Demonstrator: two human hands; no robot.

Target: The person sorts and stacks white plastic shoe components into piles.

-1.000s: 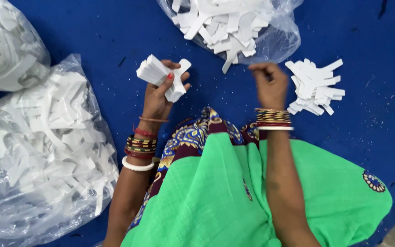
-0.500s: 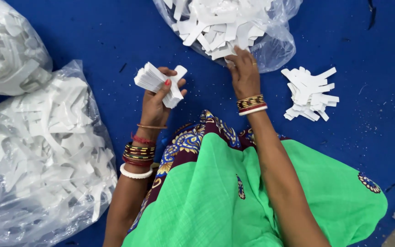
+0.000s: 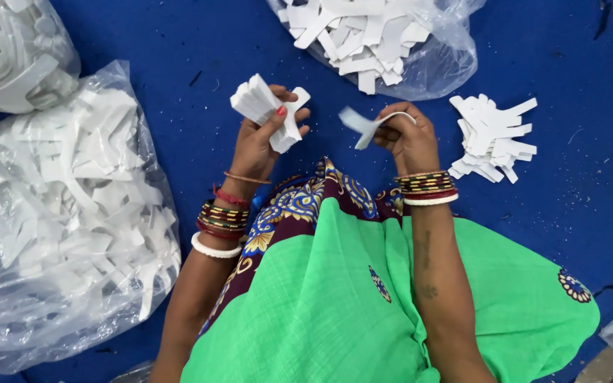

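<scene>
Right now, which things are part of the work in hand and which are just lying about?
In hand:
left hand gripping a stack of white strips
right hand pinching a single white strip
open bag of loose strips, nearest ahead
small strip pile beside the right hand

Lying about:
two full clear bags at left
blue floor

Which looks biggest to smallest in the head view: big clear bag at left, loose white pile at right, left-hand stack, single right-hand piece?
1. Big clear bag
2. Loose white pile
3. Left-hand stack
4. Single right-hand piece

The held items sit nearer the camera, so 2 and 3 are less sure.
</scene>
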